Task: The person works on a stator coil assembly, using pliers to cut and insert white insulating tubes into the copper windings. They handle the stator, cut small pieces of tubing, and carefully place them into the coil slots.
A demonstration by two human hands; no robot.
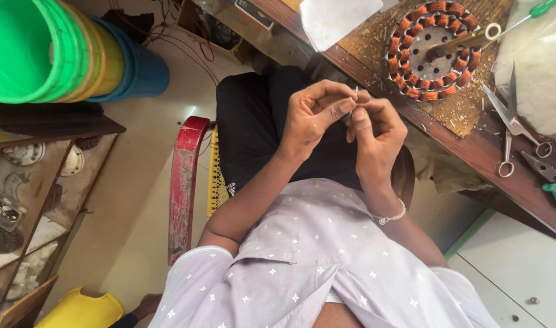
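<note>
Lilac shirt with white stars, copper-orange coils, green bucket, red chair rail

A: What is the floor like?

B: Pale and smooth, lit evenly by soft daylight. A stack of plastic buckets sits at the upper left, green on the near end, then yellow, then blue.

A: And the furniture?

B: A dark wooden shelf unit runs down the left edge, its compartments full of small round parts. A worn red chair frame with yellow weave stands in the middle. A brown wooden table crosses the upper right, and a white cabinet stands just beside it.
</note>
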